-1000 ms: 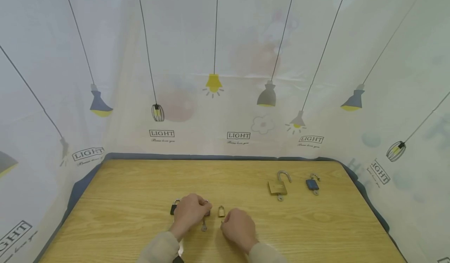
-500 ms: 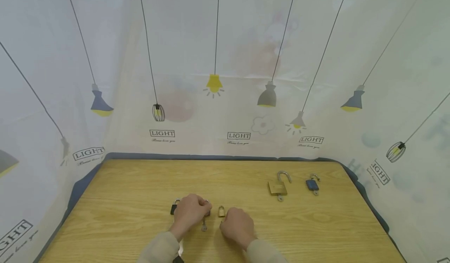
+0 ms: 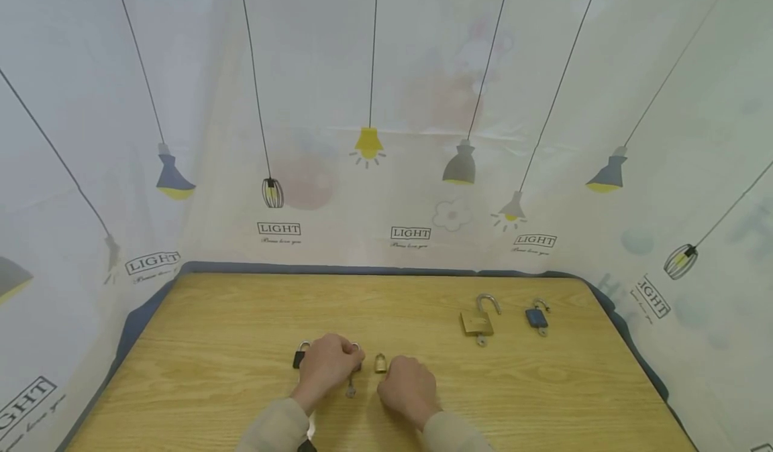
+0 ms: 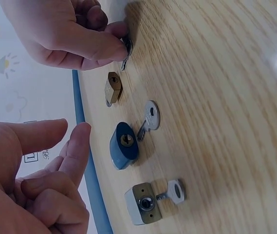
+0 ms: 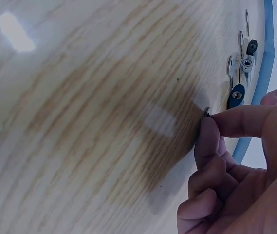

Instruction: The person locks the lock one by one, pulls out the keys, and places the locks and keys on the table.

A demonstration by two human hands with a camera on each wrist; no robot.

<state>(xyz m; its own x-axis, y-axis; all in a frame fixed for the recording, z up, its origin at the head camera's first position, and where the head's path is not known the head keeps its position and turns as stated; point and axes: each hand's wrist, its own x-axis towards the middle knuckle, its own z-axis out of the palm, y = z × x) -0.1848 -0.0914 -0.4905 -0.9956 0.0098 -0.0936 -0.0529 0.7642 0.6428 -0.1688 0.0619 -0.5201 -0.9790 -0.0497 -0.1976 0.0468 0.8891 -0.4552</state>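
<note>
Just beside the small brass padlock (image 3: 380, 363), on its near right side, the right hand (image 3: 408, 388) pinches a small key (image 4: 127, 48) between thumb and forefinger, its other fingers curled in. That key is held a little apart from the small brass padlock, whose keyhole end faces the person as it lies on the wooden table (image 3: 543, 391). To the left of the small brass padlock is the left hand (image 3: 329, 366), thumb and forefinger extended with a gap between their tips, the other fingers bent, nothing visible in its grasp.

Next in line to the left of the small brass padlock comes a blue padlock (image 4: 124, 145), partly covered by the left hand in the head view, with a round-headed key (image 4: 151, 115) just in front of it. One place further left of it lies a silver padlock (image 4: 144, 203) with another key (image 4: 175, 191) near its end, and beyond that a black padlock (image 3: 298, 359).

Well to the right of the small brass padlock and farther from the person lie a large brass padlock (image 3: 476, 322), its shackle swung open, and a second blue padlock (image 3: 536, 316), also unlatched. Behind it all hangs a lamp-printed cloth (image 3: 386, 190).
</note>
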